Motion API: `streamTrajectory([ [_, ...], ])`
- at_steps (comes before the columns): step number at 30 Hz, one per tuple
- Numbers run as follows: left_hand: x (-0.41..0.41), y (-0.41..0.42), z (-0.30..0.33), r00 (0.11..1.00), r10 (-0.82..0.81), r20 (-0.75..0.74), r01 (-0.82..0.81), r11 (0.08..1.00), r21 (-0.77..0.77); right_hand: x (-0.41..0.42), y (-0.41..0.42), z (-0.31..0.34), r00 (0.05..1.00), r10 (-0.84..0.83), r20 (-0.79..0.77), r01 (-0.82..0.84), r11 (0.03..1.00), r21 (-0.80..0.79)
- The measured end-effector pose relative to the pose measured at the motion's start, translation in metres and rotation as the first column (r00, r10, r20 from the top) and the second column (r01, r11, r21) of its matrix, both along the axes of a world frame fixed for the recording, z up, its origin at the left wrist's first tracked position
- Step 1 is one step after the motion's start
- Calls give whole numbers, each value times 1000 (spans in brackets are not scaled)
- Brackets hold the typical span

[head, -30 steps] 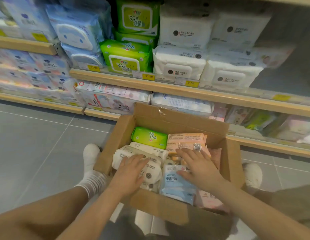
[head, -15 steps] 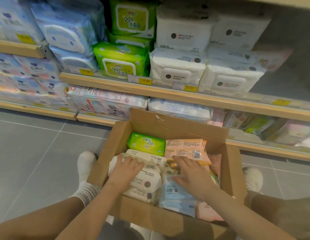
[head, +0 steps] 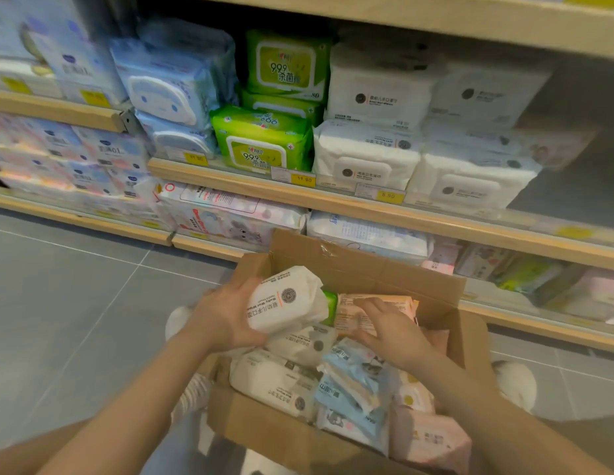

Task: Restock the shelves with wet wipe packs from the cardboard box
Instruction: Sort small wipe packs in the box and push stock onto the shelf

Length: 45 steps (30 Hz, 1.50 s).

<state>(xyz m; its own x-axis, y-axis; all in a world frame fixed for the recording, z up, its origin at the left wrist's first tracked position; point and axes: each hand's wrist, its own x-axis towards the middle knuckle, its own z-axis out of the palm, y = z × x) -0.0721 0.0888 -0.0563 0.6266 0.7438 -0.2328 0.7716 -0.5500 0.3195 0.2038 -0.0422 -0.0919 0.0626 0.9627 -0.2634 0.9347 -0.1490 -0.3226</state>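
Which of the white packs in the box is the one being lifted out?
The white pack gripped by the left hand, raised and tilted above the box. The other white packs lie flat among the rest.

1. A grey tiled floor [head: 76,303] with pale joint lines spreads out to the left of the left grip [head: 227,317].
2. A white shoe [head: 177,320] lies just left of that grip, with a ribbed white sock [head: 192,395] nearer the camera.
3. A second shoe [head: 514,382], also white, sits to the right of the right grip [head: 394,334].
4. Yellow price tags [head: 304,179] hang above and beyond both grips.
5. A grey metal bracket [head: 127,120] is far up and to the left.
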Motion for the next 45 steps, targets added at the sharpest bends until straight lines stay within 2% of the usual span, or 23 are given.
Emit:
streamTrajectory([
  [3,-15,2,7,997,4,79,-14,992,124,7,16,-10,999,30,42,-29,999,-20],
  [5,-22,6,3,999,-7,38,0,981,191,14,24,-20,997,37,68,-34,998,-47],
  [9,-29,9,-12,992,57,-111,-45,993,110,30,31,-47,987,62,147,-44,992,-121],
  [13,-29,18,-20,994,105,-40,-101,991,88,47,31,-67,949,146,278,-114,985,-131],
  [21,-25,26,-26,995,82,-63,-76,994,84,46,36,-89,899,147,414,-108,987,-117],
  [26,-26,25,-26,991,91,-98,-83,993,84,44,42,-84,892,167,421,-131,985,-112],
  [30,-23,19,-19,988,99,-120,-92,993,68,55,35,-53,910,139,390,-110,989,-95],
  [32,-20,17,-15,987,104,-120,-98,994,58,64,29,-30,940,81,332,-54,995,-88],
  [35,-13,13,-12,990,113,-81,-109,992,61,75,17,8,986,13,166,9,992,-128],
  [39,5,-1,-4,997,54,-46,-52,998,42,66,-13,29,982,128,143,-109,985,-131],
  [42,15,-14,1,999,13,-41,-11,999,36,55,-28,24,948,259,184,-240,964,-118],
  [45,13,-25,-2,998,4,-55,-3,1000,18,44,-34,16,918,304,255,-284,952,-112],
])
